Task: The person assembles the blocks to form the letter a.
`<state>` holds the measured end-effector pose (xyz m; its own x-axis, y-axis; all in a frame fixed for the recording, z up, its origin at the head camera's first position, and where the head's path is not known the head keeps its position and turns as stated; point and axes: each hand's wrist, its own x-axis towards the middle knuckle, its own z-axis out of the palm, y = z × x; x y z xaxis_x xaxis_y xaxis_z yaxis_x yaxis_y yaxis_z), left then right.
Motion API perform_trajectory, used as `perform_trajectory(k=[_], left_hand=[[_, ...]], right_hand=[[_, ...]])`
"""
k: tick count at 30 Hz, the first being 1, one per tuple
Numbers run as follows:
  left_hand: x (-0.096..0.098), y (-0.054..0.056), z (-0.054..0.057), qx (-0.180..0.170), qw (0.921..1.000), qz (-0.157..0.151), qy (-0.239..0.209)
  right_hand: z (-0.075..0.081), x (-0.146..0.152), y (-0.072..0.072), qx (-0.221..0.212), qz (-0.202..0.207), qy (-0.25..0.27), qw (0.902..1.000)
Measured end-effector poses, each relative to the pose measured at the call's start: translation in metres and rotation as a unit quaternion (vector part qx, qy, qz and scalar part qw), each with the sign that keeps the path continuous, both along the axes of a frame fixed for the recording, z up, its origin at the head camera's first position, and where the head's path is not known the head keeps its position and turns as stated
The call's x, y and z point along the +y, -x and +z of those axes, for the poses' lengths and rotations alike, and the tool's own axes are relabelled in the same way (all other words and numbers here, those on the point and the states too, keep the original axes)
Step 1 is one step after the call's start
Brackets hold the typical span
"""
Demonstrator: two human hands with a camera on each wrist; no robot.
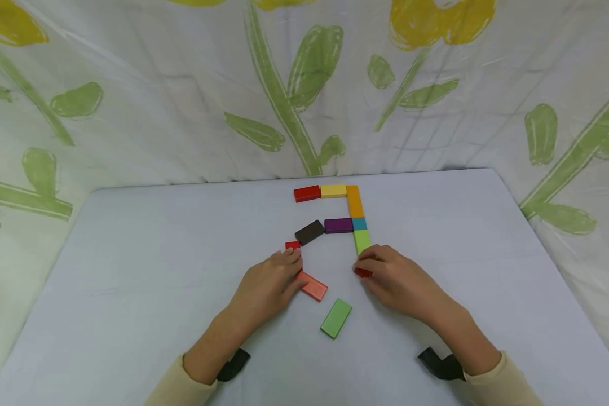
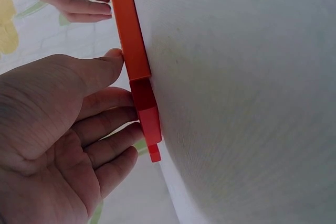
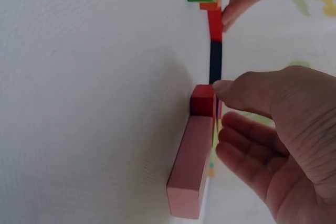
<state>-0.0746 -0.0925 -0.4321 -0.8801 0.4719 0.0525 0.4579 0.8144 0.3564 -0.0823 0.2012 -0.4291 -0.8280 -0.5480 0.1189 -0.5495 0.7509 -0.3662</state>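
Note:
In the head view, the left hand [image 1: 269,285] reaches over a small red block [image 1: 292,245], with the thumb at a salmon-orange block [image 1: 314,286]. The left wrist view shows the left thumb touching the orange block [image 2: 131,35] and slightly bent fingers beside the red blocks [image 2: 147,109]. The right hand [image 1: 403,282] pinches a small red block [image 1: 363,273] just below a lime block [image 1: 362,241]. From the right wrist, that red block [image 3: 202,100] adjoins a pink block [image 3: 189,153], which the hand hides from above.
A red block [image 1: 307,193], a yellow [image 1: 333,191], an orange [image 1: 354,201], a teal [image 1: 359,224] and a purple block [image 1: 338,225] form a joined line with a branch. A black block [image 1: 309,232] lies slanted. Nearer lies a green block [image 1: 336,318] on the white table [image 1: 132,282].

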Motion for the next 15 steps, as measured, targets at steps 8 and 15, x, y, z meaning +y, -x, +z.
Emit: perform_trajectory(k=[8, 15], left_hand=[[0.0009, -0.0001, 0.0017, -0.003, 1.0000, 0.001, 0.004], [0.0013, -0.0002, 0.0017, -0.009, 0.9999, 0.005, 0.004]], right_hand=[[-0.0023, 0.0021, -0.0008, -0.009, -0.056, 0.018, 0.9983], [-0.0061, 0.0033, -0.0009, 0.004, -0.025, 0.011, 0.9996]])
